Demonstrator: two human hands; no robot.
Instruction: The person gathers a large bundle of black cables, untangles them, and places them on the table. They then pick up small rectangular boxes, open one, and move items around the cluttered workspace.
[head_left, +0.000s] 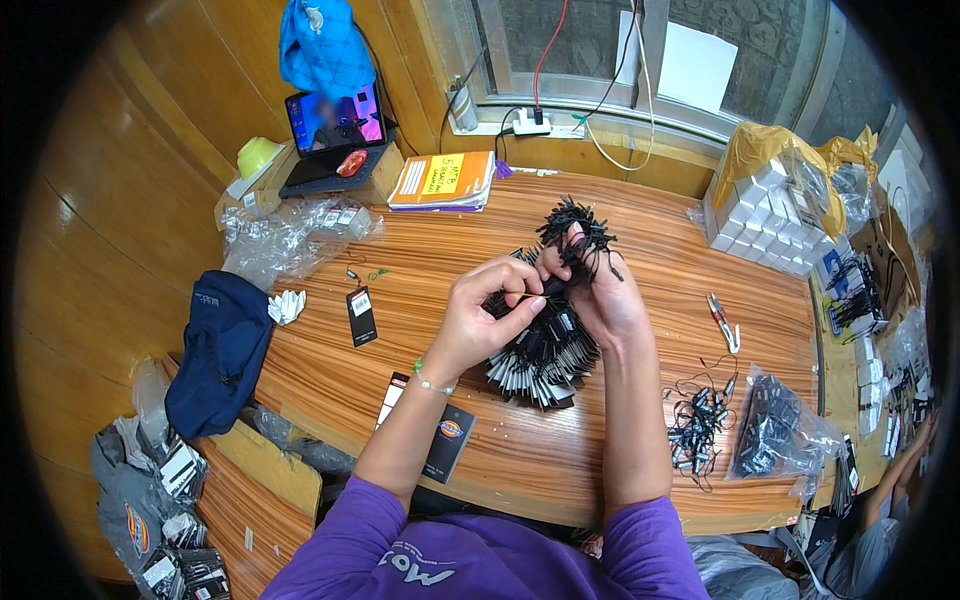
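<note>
A thick bundle of black hang tags [540,370] fans out on the wooden table in front of me. Its black strings [578,228] are gathered into a tuft at the top, and my right hand [608,300] is closed around them. The fingers of my left hand [482,310] pinch a thin yellowish band [530,294], which looks like a rubber band, against the gathered strings. How far the band goes round them is hidden by my fingers. Two loose tags, one of them a black tag [450,445], lie under and beside my left forearm.
Loose black strings [700,425], a clear bag of black pieces [775,430] and a cutter-like tool [722,322] lie at right. White boxes [770,215] stand far right. Left are a single tag [361,316], a navy cloth bag [220,345] and plastic wrap; notebooks [440,180] and a laptop [335,135] stand behind.
</note>
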